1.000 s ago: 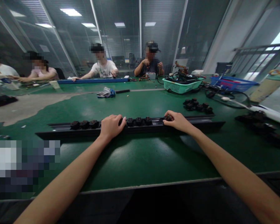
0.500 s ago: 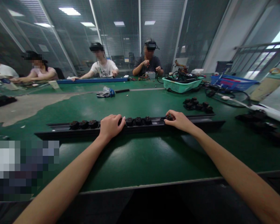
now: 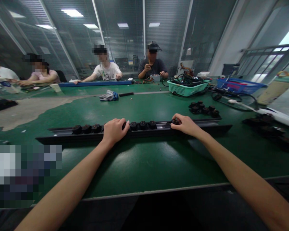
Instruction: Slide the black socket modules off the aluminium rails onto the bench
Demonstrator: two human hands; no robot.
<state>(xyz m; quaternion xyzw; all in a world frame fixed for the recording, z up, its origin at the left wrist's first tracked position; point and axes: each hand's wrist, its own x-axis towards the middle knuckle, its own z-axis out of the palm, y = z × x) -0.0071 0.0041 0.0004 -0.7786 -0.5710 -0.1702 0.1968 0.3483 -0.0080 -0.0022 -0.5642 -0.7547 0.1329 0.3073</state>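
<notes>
Black and long, a rail [image 3: 69, 138] lies crosswise on the green table [image 3: 144, 173] in front of the person, its open channel facing up and holding a row of dark, knob-like modules. The left hand [image 3: 114, 130] is bent over the rail near its middle, fingers bunched along the far side and thumb pointing forward; a dark shape shows between thumb and forefinger, but I cannot tell whether the hand grips it or simply presses there. To the left of that hand, 3 modules [image 3: 86, 128] sit side by side in the channel, and 3 more [image 3: 143, 125] stand between the 2 hands, with a bare stretch of channel after them. The right hand [image 3: 186, 124] pinches 1 small black module [image 3: 175, 122] between thumb and fingertips at the rail; whether that piece is seated or held just above the channel cannot be made out. Behind the rail's right end lies a loose group of black parts [image 3: 203, 109], and further right, nearer the person, is a second dark heap [image 3: 269, 131]. Beyond the rail rest a grey-and-blue bundle [image 3: 109, 95] with a black bar [image 3: 126, 94] just beside it, and a mint-green basket [image 3: 186, 90] full of dark cables. Across the table sit 4 people.
</notes>
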